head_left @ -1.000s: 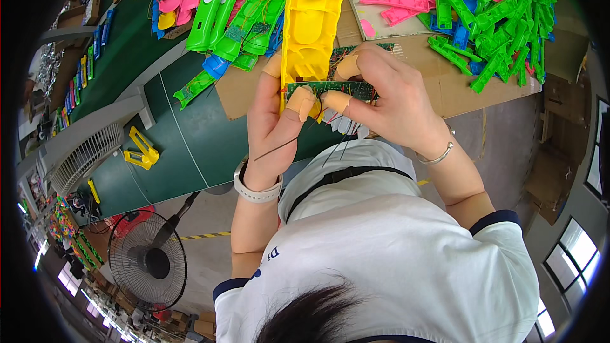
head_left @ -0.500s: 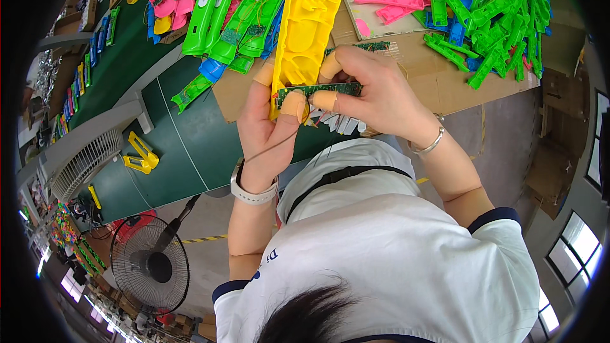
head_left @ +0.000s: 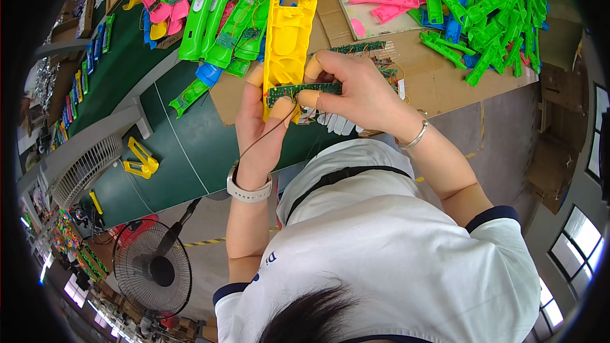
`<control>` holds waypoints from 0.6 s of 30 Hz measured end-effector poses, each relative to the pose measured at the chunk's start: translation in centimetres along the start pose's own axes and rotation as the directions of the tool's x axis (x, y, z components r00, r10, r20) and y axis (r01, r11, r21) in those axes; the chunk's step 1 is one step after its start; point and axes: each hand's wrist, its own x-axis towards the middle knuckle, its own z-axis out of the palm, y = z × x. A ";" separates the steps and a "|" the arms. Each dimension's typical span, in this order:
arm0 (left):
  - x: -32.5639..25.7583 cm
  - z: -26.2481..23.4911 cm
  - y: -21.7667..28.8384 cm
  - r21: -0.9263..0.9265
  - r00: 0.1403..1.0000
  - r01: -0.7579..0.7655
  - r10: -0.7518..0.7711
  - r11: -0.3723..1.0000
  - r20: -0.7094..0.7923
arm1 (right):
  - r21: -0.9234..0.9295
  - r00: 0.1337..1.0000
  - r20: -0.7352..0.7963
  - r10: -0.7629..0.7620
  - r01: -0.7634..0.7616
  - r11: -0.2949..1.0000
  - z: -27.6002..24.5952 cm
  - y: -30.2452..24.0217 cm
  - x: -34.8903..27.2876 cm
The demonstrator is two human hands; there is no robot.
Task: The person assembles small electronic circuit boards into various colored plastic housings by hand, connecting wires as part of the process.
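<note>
My left hand is closed round the lower end of a long yellow plastic half-shell, its open, ribbed side facing up. The left thumb presses near a narrow green circuit board lying across that end. Pinching the board's right part is my right hand, thumb in front and fingers bent behind it. Tan covers sit on several fingertips. From near the left thumb a thin dark wire trails over the left hand. Fingers hide the exact contact between board and shell.
More circuit boards with wires lie on cardboard beyond my right hand. Green shells with wiring are at the left, and a heap of green shells at the right. A white fan and yellow frame are left.
Both hands have shifted a little left with the yellow half-shell and circuit board. The shell's far end has come nearer, and more boards show beyond my right hand. My grip looks the same.
</note>
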 end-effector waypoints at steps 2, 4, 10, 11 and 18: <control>0.1 -0.2 -0.2 0.035 1.000 -0.027 0.026 0.999 0.013 | 0.023 0.998 0.041 0.043 -0.044 0.999 -0.1 -0.1 0.0; 0.0 -0.1 -0.3 0.069 0.998 -0.053 0.051 0.996 0.028 | -0.045 0.999 -0.011 -0.039 0.038 0.998 0.3 0.4 0.0; 0.2 0.3 -0.8 0.360 0.985 -0.039 0.096 0.932 -0.144 | -0.299 0.969 -0.161 -0.186 0.132 0.945 1.7 0.9 -0.3; 0.4 0.6 -0.7 0.575 0.974 -0.079 0.185 0.815 -0.129 | -0.343 0.963 -0.189 -0.192 0.118 0.932 1.9 1.1 -0.4; 2.2 -0.1 -4.0 0.142 0.903 0.064 0.003 0.988 -0.430 | -0.240 0.998 -0.061 -0.007 -0.008 0.971 1.3 5.1 0.5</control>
